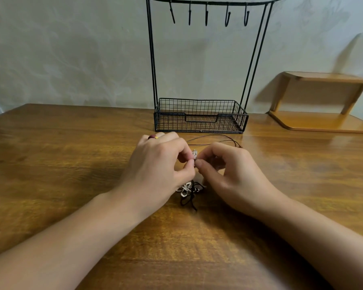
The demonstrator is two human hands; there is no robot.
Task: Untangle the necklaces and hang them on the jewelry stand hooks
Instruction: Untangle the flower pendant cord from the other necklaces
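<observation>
Here, a wooden table [71, 164] fills the near and middle view. A black wire jewelry stand [200, 116] is set at the far edge against the wall, its basket base on the table and its top bar running left to right. Five hooks [227, 16] are seen hanging from the bar, all bare, so no necklace is hung yet. A wooden shelf [323, 101] is placed far right.

The left hand [161, 164] and right hand [228, 168] are brought together just near of the stand's basket. Both are curled, thumb and forefinger tips closed in a pinch on a small silver pendant [195, 154] held between them above the table. The piece is probably raised so the cords can be traced and picked apart. A dark red ring [152, 136] is worn on the left hand.

A thin dark cord [214, 136] is looped on the table far of the hands, its long axis running left to right towards the right hand. A tangle of black cord [190, 198] with a pale flower-shaped pendant [184, 189] is left lying near of the hands, partly hidden under the left hand, loose ends pointing near. How many necklaces are knotted together cannot be told.

The step is judged as untangling, early on.
</observation>
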